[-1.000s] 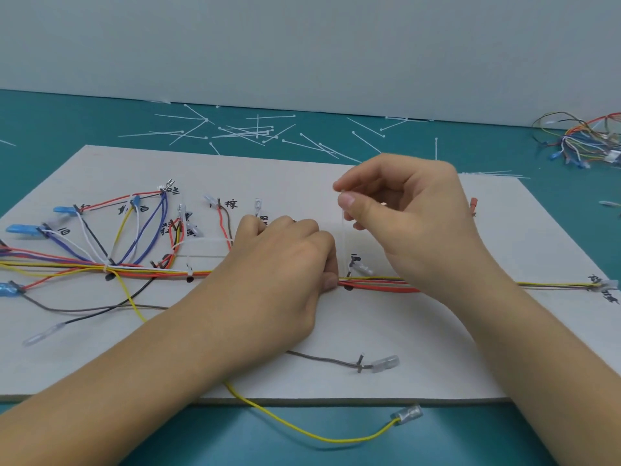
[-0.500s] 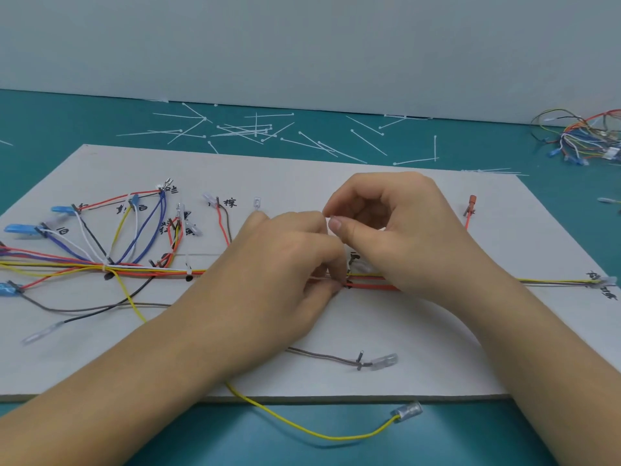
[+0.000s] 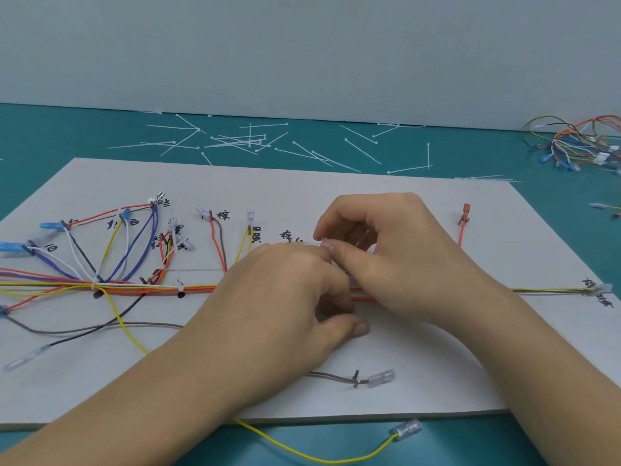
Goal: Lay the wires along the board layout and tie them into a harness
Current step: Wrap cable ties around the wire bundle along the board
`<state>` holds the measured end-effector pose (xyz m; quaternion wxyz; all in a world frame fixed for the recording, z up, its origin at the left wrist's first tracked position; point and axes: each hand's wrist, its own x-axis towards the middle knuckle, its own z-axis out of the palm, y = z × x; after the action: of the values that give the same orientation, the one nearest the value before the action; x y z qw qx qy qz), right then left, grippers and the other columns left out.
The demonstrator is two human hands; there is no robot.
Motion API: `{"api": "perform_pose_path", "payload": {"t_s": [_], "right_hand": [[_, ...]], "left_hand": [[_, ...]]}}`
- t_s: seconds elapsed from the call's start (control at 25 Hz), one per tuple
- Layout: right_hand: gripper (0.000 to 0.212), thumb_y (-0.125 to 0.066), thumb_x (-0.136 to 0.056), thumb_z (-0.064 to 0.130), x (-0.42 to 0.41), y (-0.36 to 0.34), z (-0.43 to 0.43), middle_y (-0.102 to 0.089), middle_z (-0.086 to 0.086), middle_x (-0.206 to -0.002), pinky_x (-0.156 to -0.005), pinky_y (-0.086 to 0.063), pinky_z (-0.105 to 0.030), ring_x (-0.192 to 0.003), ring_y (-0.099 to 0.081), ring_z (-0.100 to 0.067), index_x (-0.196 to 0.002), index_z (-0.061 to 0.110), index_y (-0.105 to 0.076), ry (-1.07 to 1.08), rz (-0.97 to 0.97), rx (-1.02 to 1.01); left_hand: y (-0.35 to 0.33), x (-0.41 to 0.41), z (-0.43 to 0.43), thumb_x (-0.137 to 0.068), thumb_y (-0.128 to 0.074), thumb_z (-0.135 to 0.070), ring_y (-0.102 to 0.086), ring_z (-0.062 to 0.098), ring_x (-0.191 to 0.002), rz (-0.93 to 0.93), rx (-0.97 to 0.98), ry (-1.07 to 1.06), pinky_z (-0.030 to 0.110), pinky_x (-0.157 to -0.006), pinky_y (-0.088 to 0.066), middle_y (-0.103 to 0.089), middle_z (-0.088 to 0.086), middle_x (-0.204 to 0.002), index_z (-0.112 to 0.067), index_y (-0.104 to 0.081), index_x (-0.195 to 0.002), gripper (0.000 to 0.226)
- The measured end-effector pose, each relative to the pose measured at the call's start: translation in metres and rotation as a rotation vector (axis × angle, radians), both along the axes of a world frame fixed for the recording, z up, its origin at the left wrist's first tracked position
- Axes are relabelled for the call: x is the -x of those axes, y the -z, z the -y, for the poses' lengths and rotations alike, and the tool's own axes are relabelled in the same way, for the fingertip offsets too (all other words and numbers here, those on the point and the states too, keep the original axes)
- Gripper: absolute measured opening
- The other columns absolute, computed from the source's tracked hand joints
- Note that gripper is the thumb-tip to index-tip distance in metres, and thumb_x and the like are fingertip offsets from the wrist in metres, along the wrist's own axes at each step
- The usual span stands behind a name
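Head: left hand (image 3: 289,294) grips bundle (image 3: 198,289), right hand (image 3: 403,257) tie (image 3: 325,242) (board (image 3: 437,364) middle).

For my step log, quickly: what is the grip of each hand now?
Left hand: curled over the wires; its grip cannot be told.
Right hand: closed, pinching a white tie.

- A flat teal-green tabletop (image 3: 50,136) carries everything.
- A large white rectangular layout board (image 3: 302,183) lies flat on it, filling most of the near side.
- Thin white plastic cable ties (image 3: 235,141) lie scattered on the tabletop beyond the board's far edge, several crossing one another.
- A loose tangle of many-coloured wires (image 3: 578,142) sits at the far right, apart from the board.
- A yellow wire with a clear plastic terminal (image 3: 408,428) trails off the board's near edge onto the tabletop.
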<state>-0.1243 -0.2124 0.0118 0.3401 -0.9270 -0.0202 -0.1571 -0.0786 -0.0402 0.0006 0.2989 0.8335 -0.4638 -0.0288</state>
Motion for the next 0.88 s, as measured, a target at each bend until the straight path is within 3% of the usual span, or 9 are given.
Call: {"api": "perform_pose_path", "payload": {"t_s": [0.32, 0.56, 0.72, 0.88], "right_hand": [[0.011, -0.073, -0.088, 0.006, 0.003, -0.0044, 0.0017, -0.07, 0.01, -0.075, -0.069, -0.055, -0.031, -0.071, -0.066, -0.011, -0.087, 0.017, -0.073, -0.007, -0.003, -0.003], [0.012, -0.072, -0.088, 0.005, 0.0031, -0.0048, 0.0007, -0.07, 0.01, -0.075, -0.069, -0.055, -0.029, -0.071, -0.065, -0.011, -0.087, 0.017, -0.073, -0.011, -0.016, -0.005], [0.012, -0.073, -0.087, 0.006, 0.0037, -0.0057, 0.0014, -0.071, 0.01, -0.075, -0.069, -0.055, -0.028, -0.071, -0.066, -0.01, -0.087, 0.017, -0.073, 0.002, -0.021, -0.006], [0.013, -0.071, -0.087, 0.003, 0.0041, -0.0072, 0.0027, -0.071, 0.01, -0.076, -0.069, -0.055, -0.028, -0.07, -0.066, -0.01, -0.087, 0.016, -0.074, -0.004, -0.021, -0.001]], "left_hand": [[-0.0036, 0.0016, 0.0016, -0.074, -0.06, -0.063, -0.059, 0.005, -0.076, 0.005, -0.04, -0.033, 0.034, -0.074, -0.045, -0.063, -0.018, -0.074, -0.037, -0.077, -0.076, 0.031], [-0.0056, 0.0032, 0.0017, -0.075, -0.061, -0.038, -0.058, 0.012, -0.067, 0.089, -0.106, 0.005, 0.033, -0.065, -0.043, -0.061, -0.012, -0.063, -0.029, -0.075, -0.068, 0.018], [-0.0068, 0.0085, 0.0028, -0.082, -0.054, -0.033, -0.059, 0.021, -0.074, 0.173, -0.152, 0.047, 0.044, -0.071, -0.049, -0.06, -0.009, -0.074, -0.025, -0.06, -0.077, 0.011], [-0.006, 0.0088, 0.0017, -0.093, -0.049, -0.024, -0.056, 0.021, -0.085, 0.18, -0.132, -0.049, 0.044, -0.08, -0.039, -0.053, -0.011, -0.086, -0.032, -0.045, -0.087, 0.011]]}}
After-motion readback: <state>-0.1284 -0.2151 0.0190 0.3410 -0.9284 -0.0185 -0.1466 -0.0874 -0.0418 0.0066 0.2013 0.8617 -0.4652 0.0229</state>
